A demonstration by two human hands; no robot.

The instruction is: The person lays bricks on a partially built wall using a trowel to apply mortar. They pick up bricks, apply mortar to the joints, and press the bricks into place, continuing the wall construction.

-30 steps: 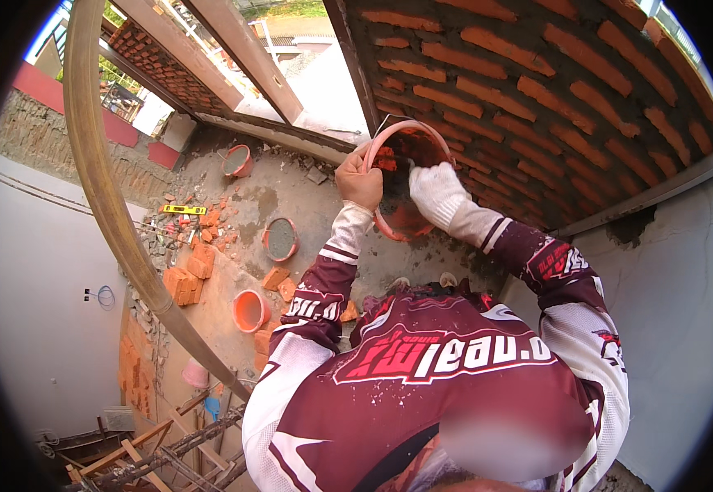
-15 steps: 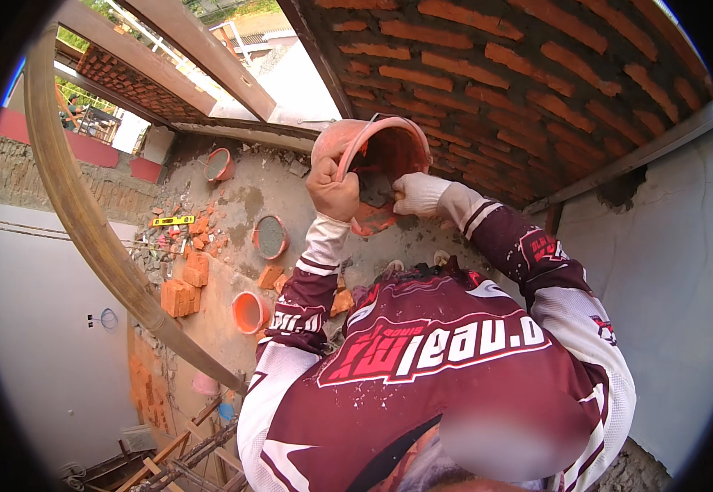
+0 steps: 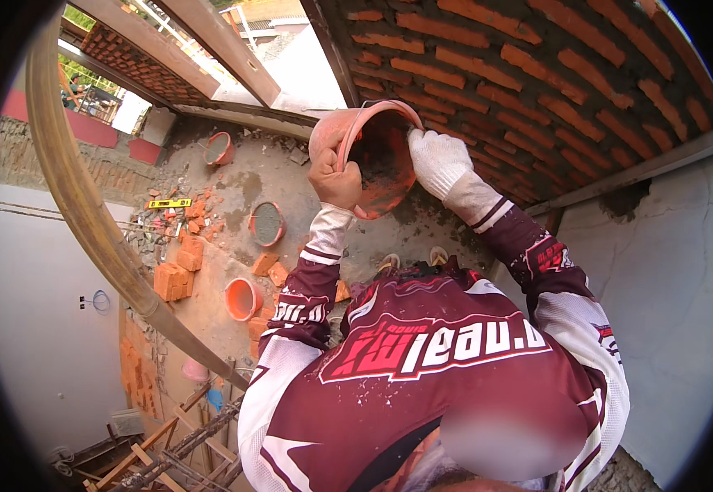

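Note:
An orange-red plastic bucket (image 3: 382,156) is held up in front of me, tilted so that its mouth faces me. Grey, mortar-like smears coat its inner wall. My bare left hand (image 3: 336,182) is closed on the left side of the rim. On the upper right of the rim is my right hand (image 3: 440,164), in a white knitted glove, its fingers partly hidden behind the edge. The brick wall (image 3: 496,90) with grey joints rises just beyond the bucket.
Left on the floor are a mortar-filled bucket (image 3: 267,224), another bucket (image 3: 218,148) farther off, and an orange bucket (image 3: 244,299). Bricks (image 3: 174,281), rubble and a yellow spirit level (image 3: 169,203) lie nearby. A curved wooden strip (image 3: 86,197) crosses the left side. Lumber (image 3: 159,463) lies lower left.
My right hand has moved from low at the bucket's mouth up to its right rim. The bucket's mouth has turned more toward me. My left hand keeps its hold.

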